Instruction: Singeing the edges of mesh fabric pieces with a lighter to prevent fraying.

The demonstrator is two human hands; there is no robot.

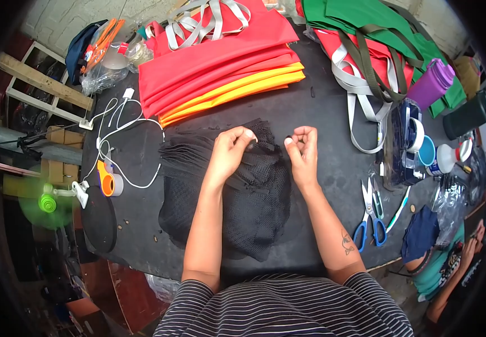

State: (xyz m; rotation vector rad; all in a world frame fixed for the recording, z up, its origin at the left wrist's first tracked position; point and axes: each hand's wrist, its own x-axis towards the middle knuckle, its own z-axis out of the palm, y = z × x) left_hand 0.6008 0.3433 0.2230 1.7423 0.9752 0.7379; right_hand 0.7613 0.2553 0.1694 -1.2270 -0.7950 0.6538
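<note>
A pile of black mesh fabric (254, 208) lies in front of me on the dark table, with a stack of pleated or layered folds at its upper left. Over the upper part of this mesh is my left hand (230, 151), thumb and forefinger pinched together. What they pinch, if anything, I cannot make out. Just right of the mesh, my right hand (303, 151) is raised with its fingers curled in. A tiny dark bit shows at the tips of its thumb and forefinger, too small to name.
Folded red bags (215, 73) and yellow ones (237, 92) are stacked at the back. More bags (361, 22), a purple bottle (431, 84), blue-handled scissors (370, 219) and a black organizer (397, 151) are on the right. Leftward are a white cable (108, 135), a tape dispenser (108, 182) and a spinning green fan (47, 203).
</note>
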